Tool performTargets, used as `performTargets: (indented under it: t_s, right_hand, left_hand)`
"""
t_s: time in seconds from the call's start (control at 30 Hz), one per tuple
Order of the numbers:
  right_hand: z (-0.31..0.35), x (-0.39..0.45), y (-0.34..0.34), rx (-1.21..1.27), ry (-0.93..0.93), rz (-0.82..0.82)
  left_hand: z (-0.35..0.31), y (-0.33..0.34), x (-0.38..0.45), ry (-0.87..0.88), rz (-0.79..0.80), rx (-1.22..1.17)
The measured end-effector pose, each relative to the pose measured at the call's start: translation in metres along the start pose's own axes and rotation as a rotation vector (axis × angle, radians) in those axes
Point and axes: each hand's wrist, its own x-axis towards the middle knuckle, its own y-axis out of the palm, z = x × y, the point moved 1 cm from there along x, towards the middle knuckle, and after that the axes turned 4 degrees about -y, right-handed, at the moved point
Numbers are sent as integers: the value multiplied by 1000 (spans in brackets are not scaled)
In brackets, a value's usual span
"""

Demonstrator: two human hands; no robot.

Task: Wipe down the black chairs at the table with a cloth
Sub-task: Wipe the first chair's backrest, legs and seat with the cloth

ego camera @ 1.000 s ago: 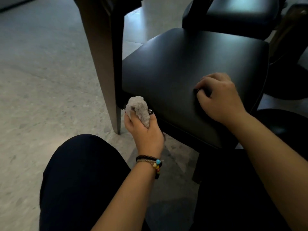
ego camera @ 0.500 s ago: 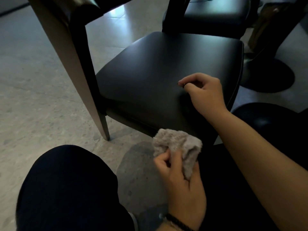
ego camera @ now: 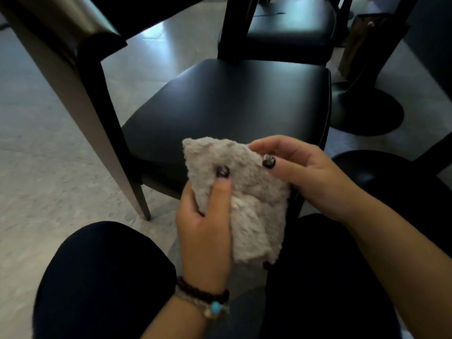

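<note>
A fluffy grey cloth (ego camera: 254,211) is held up in front of me, above my lap and just short of the near edge of a black chair seat (ego camera: 232,104). My left hand (ego camera: 205,231) grips the cloth's lower left side, thumb pressed into its face. My right hand (ego camera: 300,172) pinches its upper right edge. Neither hand touches the chair. A second black chair (ego camera: 288,30) stands behind the first.
The chair's backrest and its pale rear leg (ego camera: 80,113) slant down at the left. A round black table base (ego camera: 367,111) sits on the floor at right, another dark base (ego camera: 381,172) nearer me. My knees in dark trousers (ego camera: 102,277) fill the bottom.
My left hand has brought the cloth from the chair's left edge to the middle in front of me. My right hand has left the seat and taken hold of the cloth's edge.
</note>
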Motion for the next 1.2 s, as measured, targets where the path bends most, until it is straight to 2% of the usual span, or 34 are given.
performTargets:
  t_s: [0.07,0.17,0.3,0.37,0.47,0.57,0.67,0.73,0.77,0.83,0.87,0.9,0.93,0.97,1.03,1.07,1.2]
  right_hand:
    - [9,0,2,-85,-35,-63]
    - [17,5,-6,-168,-70,-263]
    - [22,9,-23,-188,92,-433]
    - [24,7,-28,-260,153,-512]
    - [30,1,-25,-331,91,-607]
    - [32,-3,-12,-248,-30,-507]
    - [20,-3,4,-163,43,-345]
    - [15,-2,5,-200,95,-448]
    - [16,-2,2,-293,35,-573]
    - [27,-2,-2,-557,-289,-755]
    - [30,-1,-1,-694,-475,-726]
    - [30,-1,3,-839,-599,-612]
    - [26,-1,9,-982,-633,-425]
    - [17,-2,17,-1120,-566,-218]
    - [-3,-8,28,-1280,-292,100]
    - [-11,-11,30,-1279,-204,166]
    - [-21,1,33,-1248,-161,92]
  left_hand:
    - [-15,2,18,-89,85,-56]
    - [-29,5,41,-110,200,84]
    - [-29,7,60,-130,315,258]
    - [-25,8,62,-111,339,283]
    - [-18,10,61,-75,314,313]
    - [-16,13,59,-70,356,227]
    - [-16,13,60,-77,400,136]
    - [-15,9,69,-26,371,192]
    - [-14,6,76,-5,343,216]
    - [-11,0,92,55,267,288]
    - [-9,-3,100,92,226,334]
    - [-7,-6,106,121,189,375]
    - [-4,-8,111,140,159,410]
    - [-1,-9,115,150,134,439]
    - [6,-12,119,143,98,475]
    - [8,-12,121,129,95,468]
    - [6,-11,127,142,114,458]
